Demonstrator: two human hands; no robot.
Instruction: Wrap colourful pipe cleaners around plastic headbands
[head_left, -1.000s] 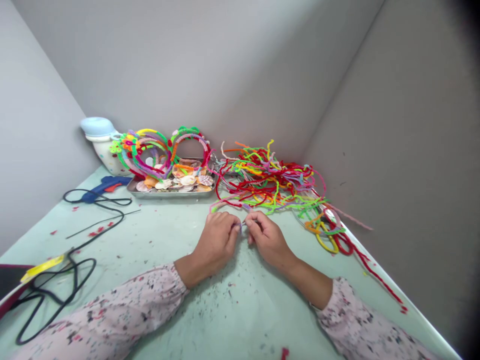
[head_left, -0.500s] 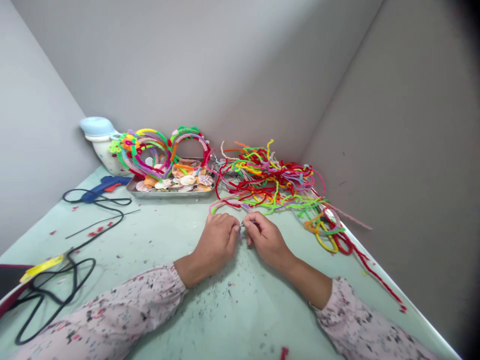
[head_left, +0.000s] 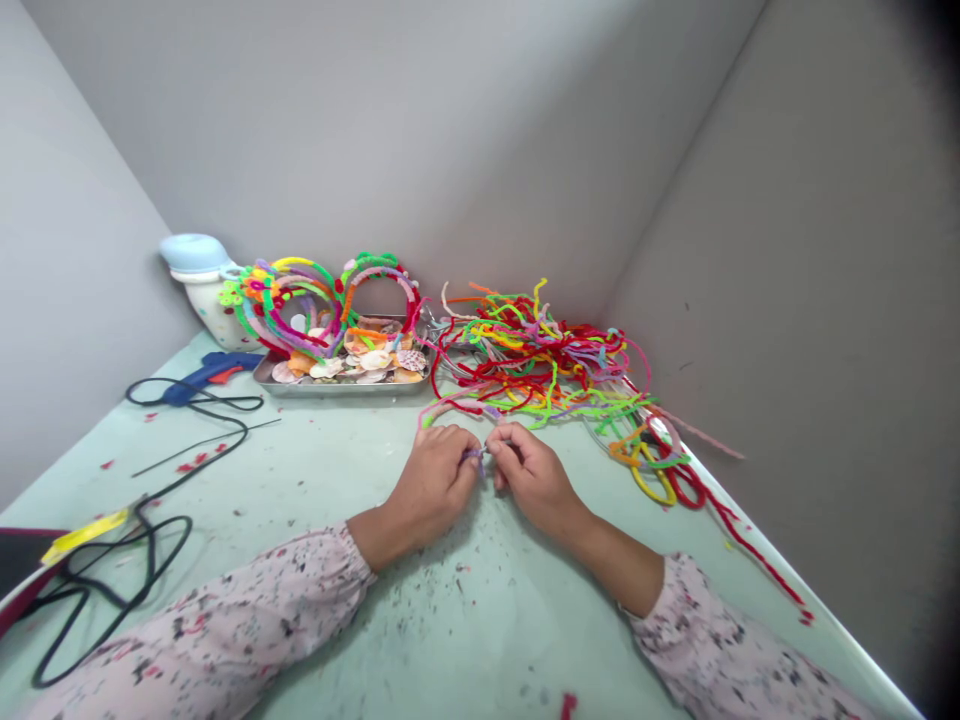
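Note:
Close together over the middle of the table, both my hands are closed. My left hand (head_left: 435,478) pinches a purple pipe cleaner (head_left: 472,454) between thumb and fingers. A short bit of it shows at the fingertips. Facing it, my right hand (head_left: 538,482) pinches a thin greyish end beside the purple piece; whether that is bare wire or the tip of the headband I cannot tell. Just behind the hands curves a headband (head_left: 450,402) wrapped in pink, green, red and purple pipe cleaner. Its ends run down behind my fingers and are hidden.
A metal tray (head_left: 337,388) of seashells (head_left: 371,362) with wrapped headbands (head_left: 379,262) stands behind. Right of it lies a tangled pile of pipe cleaners (head_left: 540,350). At left are a blue glue gun (head_left: 199,378), a black cord (head_left: 150,560) and a blue-lidded white container (head_left: 214,300).
More of the purple pipe cleaner shows at my left fingertips, which have shifted slightly. Both hands otherwise stay in place.

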